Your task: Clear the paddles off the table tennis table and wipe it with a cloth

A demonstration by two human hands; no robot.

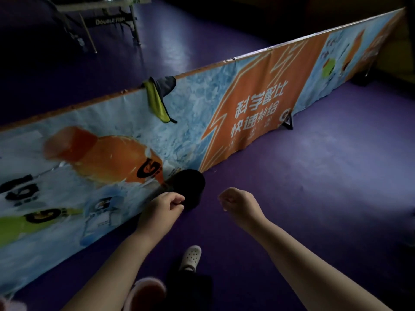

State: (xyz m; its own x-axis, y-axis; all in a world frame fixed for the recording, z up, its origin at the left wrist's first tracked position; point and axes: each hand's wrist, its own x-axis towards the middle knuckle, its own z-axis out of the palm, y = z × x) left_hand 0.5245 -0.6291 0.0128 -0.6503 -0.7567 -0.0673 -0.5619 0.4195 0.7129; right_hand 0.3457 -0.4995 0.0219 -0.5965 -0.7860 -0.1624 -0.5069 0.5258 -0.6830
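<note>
Curling at the fingers [177, 202], my left hand [161, 208] grips a dark table tennis paddle [190, 187] by its handle, which is hidden under the knuckles. The round blade sticks out past the fingertips, low down and right against the foot of the court barrier [258, 97]; I cannot tell whether it touches the banner. My right hand [238, 203] hangs just beside it, fingers loosely curled inward and holding nothing.

Both bare forearms reach in from the bottom edge. Between them a white perforated clog [190, 257] stands on the purple floor [314, 176].

The barrier runs diagonally from lower left to upper right, printed with orange bottles, ice and white Chinese characters on an orange panel. A yellow-green and grey cloth [157, 102] is draped over its top edge, well above the paddle.

Far off beyond the barrier, in the dim upper left, the table tennis table [107, 19] shows its undercarriage, lettered DOUBLE FISH.
</note>
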